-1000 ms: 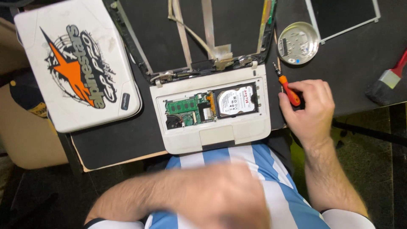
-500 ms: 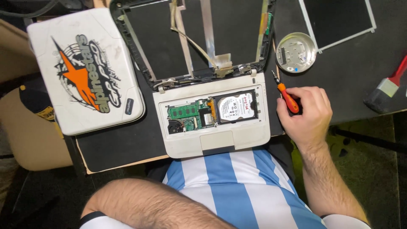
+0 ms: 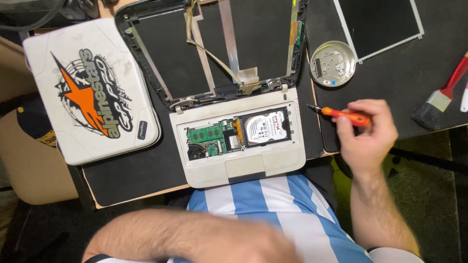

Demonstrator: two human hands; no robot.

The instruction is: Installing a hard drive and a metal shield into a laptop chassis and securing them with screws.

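Observation:
My right hand (image 3: 366, 139) is shut on a small orange-handled screwdriver (image 3: 347, 116), just right of the white laptop base (image 3: 209, 174). The screwdriver's tip points left toward that base but stays clear of it. The base has no keyboard, so a green memory board (image 3: 204, 134) and a silver hard drive (image 3: 266, 127) show. Its hinged screen frame (image 3: 146, 63) stands open with no panel, only loose ribbon cables. My left hand (image 3: 253, 245) is a blur low over my striped shirt, and its fingers cannot be made out.
A white lid cover (image 3: 92, 92) with an orange star graphic lies at the left. A round metal dish (image 3: 333, 63) with small parts sits beside the frame. At the back right lies a bare screen panel (image 3: 380, 24), with a red-handled brush (image 3: 441, 97) at the right edge. A black mat (image 3: 136, 170) covers the desk.
My right hand has lifted off the base's right edge and moved right with the screwdriver. My left arm has dropped lower toward my lap. The view has shifted slightly.

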